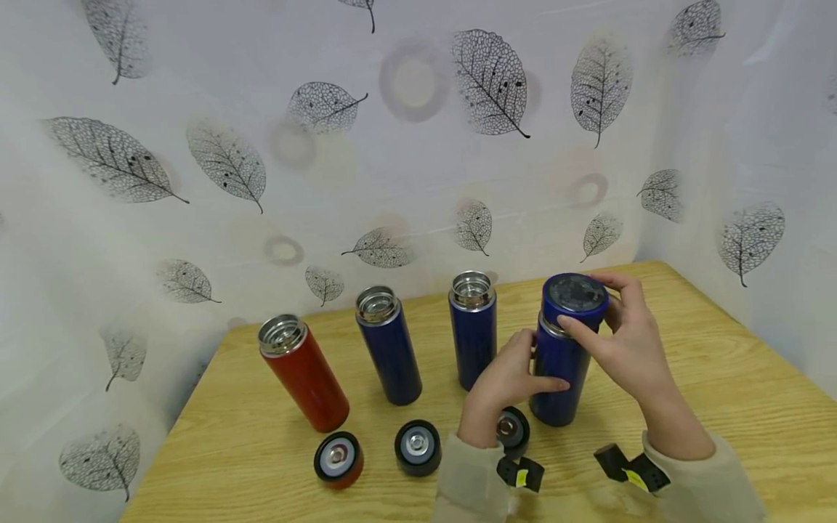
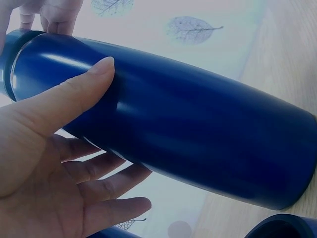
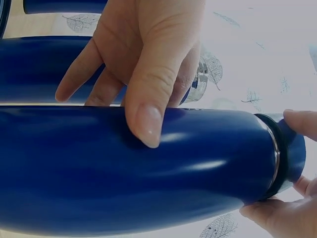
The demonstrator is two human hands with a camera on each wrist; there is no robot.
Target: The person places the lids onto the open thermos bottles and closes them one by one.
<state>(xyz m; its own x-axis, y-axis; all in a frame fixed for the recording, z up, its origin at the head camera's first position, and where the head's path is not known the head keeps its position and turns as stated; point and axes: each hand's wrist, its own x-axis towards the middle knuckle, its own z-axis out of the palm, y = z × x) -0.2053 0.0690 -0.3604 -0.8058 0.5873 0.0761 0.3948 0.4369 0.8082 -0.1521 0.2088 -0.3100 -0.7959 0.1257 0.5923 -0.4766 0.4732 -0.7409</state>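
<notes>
A blue thermos bottle [image 1: 560, 378] stands upright at the right of the table. My left hand [image 1: 508, 374] holds its body, thumb across the front and fingers round the far side, as the left wrist view also shows. With my right hand [image 1: 624, 338] I grip the blue lid [image 1: 575, 296] at the bottle's mouth, thumb in front and fingers behind. A steel rim shows just below the lid in the head view. In the right wrist view the lid [image 3: 296, 153] meets the neck; whether it is threaded on I cannot tell.
Lidless bottles stand to the left: a red one [image 1: 307, 381], a blue one [image 1: 390, 352] and another blue one [image 1: 472, 338]. In front lie upturned lids: one red-sided [image 1: 338, 460], one dark [image 1: 418, 448], one partly behind my left wrist [image 1: 513, 430]. A leaf-patterned curtain [image 1: 418, 167] hangs behind the wooden table [image 1: 700, 378].
</notes>
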